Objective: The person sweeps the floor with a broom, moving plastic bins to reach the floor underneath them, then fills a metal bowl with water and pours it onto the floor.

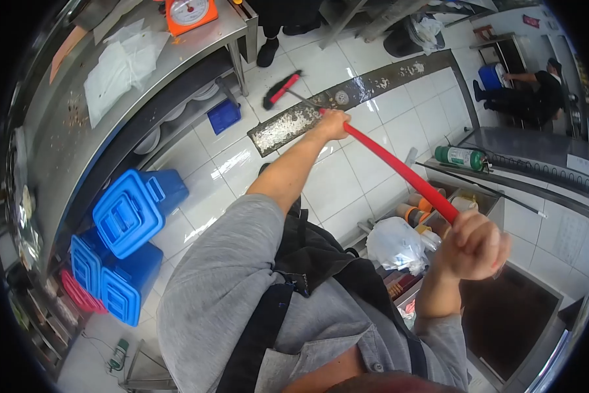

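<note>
A broom with a red handle (399,167) slants across the view, its red head with dark bristles (282,90) on the white tiled floor. My left hand (333,125) is closed around the lower part of the handle. Near the handle's top end, my right hand (472,245) is wrapped round it too. Beside the broom head, close to the shelf under the steel table, lies a flat blue object (223,116), perhaps a dustpan. A long floor drain strip (288,129) with a worn metal cover passes below the broom's lower end.
Blue lidded bins (129,213) stand at the left below a steel table (111,141) bearing an orange scale (189,13). Another person (536,92) is at the upper right; someone's dark shoes (267,52) show at the top. A green gas cylinder (461,157) lies at the right.
</note>
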Demonstrator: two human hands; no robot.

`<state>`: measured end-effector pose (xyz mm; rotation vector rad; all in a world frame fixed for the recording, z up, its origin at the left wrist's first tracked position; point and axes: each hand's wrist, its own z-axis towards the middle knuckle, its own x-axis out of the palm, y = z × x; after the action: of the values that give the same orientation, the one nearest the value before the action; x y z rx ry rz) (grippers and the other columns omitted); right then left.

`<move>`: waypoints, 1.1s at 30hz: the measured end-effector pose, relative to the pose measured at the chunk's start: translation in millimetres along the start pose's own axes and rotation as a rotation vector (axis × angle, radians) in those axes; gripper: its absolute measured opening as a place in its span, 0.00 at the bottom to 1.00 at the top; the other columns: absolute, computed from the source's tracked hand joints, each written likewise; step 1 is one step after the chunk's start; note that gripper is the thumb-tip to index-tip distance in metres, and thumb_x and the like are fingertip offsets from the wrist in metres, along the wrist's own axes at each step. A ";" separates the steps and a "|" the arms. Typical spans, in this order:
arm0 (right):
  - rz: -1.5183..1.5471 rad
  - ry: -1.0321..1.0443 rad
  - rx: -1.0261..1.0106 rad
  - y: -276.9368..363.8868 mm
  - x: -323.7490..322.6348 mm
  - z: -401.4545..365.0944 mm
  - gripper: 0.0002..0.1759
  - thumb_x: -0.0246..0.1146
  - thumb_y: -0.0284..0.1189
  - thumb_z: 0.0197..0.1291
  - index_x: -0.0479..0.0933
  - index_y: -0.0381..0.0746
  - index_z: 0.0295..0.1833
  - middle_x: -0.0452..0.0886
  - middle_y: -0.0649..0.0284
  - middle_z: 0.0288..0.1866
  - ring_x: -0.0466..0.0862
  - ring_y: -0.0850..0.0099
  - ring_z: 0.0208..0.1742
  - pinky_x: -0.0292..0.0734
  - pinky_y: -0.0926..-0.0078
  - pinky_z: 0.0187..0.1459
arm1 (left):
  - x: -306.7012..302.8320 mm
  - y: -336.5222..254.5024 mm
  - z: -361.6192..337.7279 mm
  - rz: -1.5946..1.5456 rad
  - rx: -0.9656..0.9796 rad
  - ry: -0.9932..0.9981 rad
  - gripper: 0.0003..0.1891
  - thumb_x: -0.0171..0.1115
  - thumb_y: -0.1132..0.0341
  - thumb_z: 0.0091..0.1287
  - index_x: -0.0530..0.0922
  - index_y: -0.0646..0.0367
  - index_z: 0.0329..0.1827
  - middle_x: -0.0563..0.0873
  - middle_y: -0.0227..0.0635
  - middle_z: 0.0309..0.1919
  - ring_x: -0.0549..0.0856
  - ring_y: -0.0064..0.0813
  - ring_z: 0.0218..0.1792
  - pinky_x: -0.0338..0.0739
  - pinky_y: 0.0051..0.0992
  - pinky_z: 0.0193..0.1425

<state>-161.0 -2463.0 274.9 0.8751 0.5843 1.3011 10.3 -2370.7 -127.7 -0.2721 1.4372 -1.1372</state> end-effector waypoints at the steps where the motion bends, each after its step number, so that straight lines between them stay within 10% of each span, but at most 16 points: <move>1: 0.010 0.024 -0.028 1.3 3.5 4.0 0.14 0.47 0.21 0.60 0.57 0.41 0.21 0.58 0.68 0.10 0.62 0.76 0.12 0.63 0.72 0.20 | 4.9 -5.9 12.7 -0.042 0.018 0.019 0.10 0.65 0.63 0.47 0.73 0.57 0.21 0.80 0.45 0.26 0.81 0.48 0.36 0.75 0.42 0.41; 9: -0.090 0.272 -0.324 64.9 -2.2 36.7 0.14 0.47 0.23 0.54 0.57 0.42 0.17 0.61 0.70 0.12 0.64 0.79 0.13 0.66 0.79 0.16 | -41.0 -87.2 52.7 -0.129 0.109 0.067 0.08 0.63 0.63 0.45 0.80 0.57 0.23 0.83 0.45 0.26 0.83 0.46 0.36 0.76 0.42 0.44; 15: -0.208 -0.134 -0.099 42.6 13.9 39.8 0.14 0.44 0.24 0.63 0.60 0.41 0.22 0.56 0.69 0.12 0.58 0.78 0.13 0.59 0.77 0.20 | -67.8 -36.9 7.5 -0.053 0.018 0.069 0.07 0.63 0.64 0.42 0.79 0.58 0.21 0.83 0.44 0.23 0.83 0.47 0.33 0.75 0.41 0.42; 22: 0.048 0.225 -0.151 3.2 85.1 63.3 0.14 0.46 0.22 0.66 0.61 0.40 0.25 0.59 0.67 0.12 0.62 0.78 0.13 0.62 0.77 0.19 | -102.1 -22.0 10.4 -0.025 -0.311 -0.250 0.16 0.68 0.57 0.50 0.77 0.58 0.34 0.81 0.45 0.36 0.79 0.47 0.45 0.75 0.39 0.47; 26: -0.012 0.290 -0.081 20.5 129.0 96.0 0.15 0.47 0.20 0.65 0.59 0.39 0.24 0.58 0.67 0.13 0.59 0.78 0.13 0.60 0.77 0.20 | -173.5 -82.1 12.4 -0.314 -0.002 -0.289 0.20 0.69 0.54 0.53 0.77 0.59 0.42 0.80 0.47 0.40 0.80 0.47 0.45 0.75 0.33 0.50; 30: 0.390 0.790 -0.171 72.1 126.6 111.0 0.15 0.52 0.29 0.66 0.60 0.41 0.25 0.60 0.67 0.14 0.60 0.78 0.15 0.59 0.76 0.20 | -222.2 -131.6 -68.1 -0.392 0.179 -0.265 0.29 0.65 0.53 0.58 0.69 0.52 0.61 0.72 0.49 0.57 0.73 0.47 0.57 0.70 0.37 0.58; 33: 0.462 0.989 -0.290 94.6 100.6 154.7 0.14 0.49 0.29 0.66 0.61 0.44 0.26 0.60 0.72 0.15 0.62 0.79 0.16 0.62 0.81 0.26 | -190.9 -139.2 -169.9 -0.190 -0.103 -0.374 0.37 0.64 0.53 0.57 0.61 0.54 0.69 0.63 0.50 0.66 0.67 0.48 0.65 0.65 0.39 0.65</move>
<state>-72.1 -2396.0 449.9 0.0565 0.9452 2.1843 -149.8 -2219.3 62.4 -0.6697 1.1546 -1.0963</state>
